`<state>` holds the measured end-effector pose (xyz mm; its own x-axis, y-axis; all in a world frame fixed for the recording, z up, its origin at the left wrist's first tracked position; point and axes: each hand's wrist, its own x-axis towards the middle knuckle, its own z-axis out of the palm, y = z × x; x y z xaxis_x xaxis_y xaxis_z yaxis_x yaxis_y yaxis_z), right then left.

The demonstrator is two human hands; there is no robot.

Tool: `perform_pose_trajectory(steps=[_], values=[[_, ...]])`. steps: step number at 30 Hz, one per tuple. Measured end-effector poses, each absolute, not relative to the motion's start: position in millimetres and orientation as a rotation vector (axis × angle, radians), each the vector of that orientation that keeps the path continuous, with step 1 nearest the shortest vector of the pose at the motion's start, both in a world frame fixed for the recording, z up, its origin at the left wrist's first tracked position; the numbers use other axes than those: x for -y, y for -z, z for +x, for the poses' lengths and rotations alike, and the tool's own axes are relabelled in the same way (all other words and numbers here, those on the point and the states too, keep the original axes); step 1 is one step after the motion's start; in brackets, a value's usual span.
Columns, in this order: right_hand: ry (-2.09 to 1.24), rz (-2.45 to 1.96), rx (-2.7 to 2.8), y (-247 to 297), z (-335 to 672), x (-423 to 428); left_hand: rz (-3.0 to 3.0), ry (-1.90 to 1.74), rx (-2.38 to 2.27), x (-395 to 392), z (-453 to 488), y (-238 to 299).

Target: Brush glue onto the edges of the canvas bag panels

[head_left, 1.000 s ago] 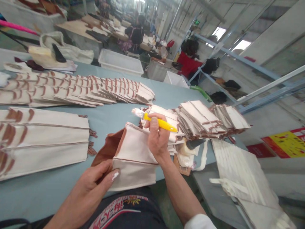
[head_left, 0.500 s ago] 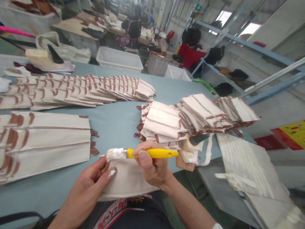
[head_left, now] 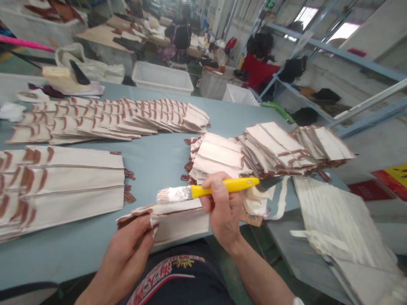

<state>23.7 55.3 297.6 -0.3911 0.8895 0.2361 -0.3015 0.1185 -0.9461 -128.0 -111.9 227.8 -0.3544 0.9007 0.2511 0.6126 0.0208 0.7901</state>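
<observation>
My right hand [head_left: 222,207] is closed around a yellow-handled brush [head_left: 210,190] whose white, glue-laden bristles point left, just above a cream fabric piece [head_left: 178,218] with brown trim. My left hand [head_left: 133,245] pinches the left end of that piece at the near table edge, lifting its brown-edged flap. The piece lies across the front edge of the blue table [head_left: 159,161].
Overlapping rows of cream and brown pieces [head_left: 111,116] cover the far table, another row [head_left: 60,182] lies at the left, and stacks [head_left: 270,148] sit at the right. A lower grey surface [head_left: 333,228] holds white strips. White bins [head_left: 162,78] and a seated person [head_left: 181,38] are beyond.
The brush rose from the piece and shifted right, its bristles now above the fabric. My left hand went from pressing the piece flat to pinching its left end.
</observation>
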Motion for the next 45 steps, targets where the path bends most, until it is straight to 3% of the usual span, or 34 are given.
perform_pose_trajectory(steps=[7,12,25,30,33,40,45], values=[[-1.654,-0.762,1.394,-308.2,34.6,-48.2,2.127,-1.304,-2.018,118.9,-123.1,-214.2],[-1.829,-0.747,1.435,-306.1,37.3,-36.0,2.162,-1.295,-2.056,124.0,-130.9,-213.7],[-1.811,-0.788,1.381,-296.2,36.2,-38.2,2.113,-1.314,-2.132,120.5,-122.4,-198.5],[-1.975,-0.735,1.416,-291.5,37.8,-34.6,2.009,-1.363,-2.139,119.1,-118.4,-197.7],[-1.795,-0.757,1.323,-284.8,41.5,-36.3,1.932,-1.399,-2.142,115.6,-120.4,-199.1],[-0.798,-0.536,1.691,-244.1,18.2,-64.4,1.435,-1.365,-2.186,100.8,-118.2,-212.1],[-0.716,-0.539,1.838,-230.4,-7.2,-81.2,0.965,-1.393,-1.968,89.2,-118.6,-238.5]])
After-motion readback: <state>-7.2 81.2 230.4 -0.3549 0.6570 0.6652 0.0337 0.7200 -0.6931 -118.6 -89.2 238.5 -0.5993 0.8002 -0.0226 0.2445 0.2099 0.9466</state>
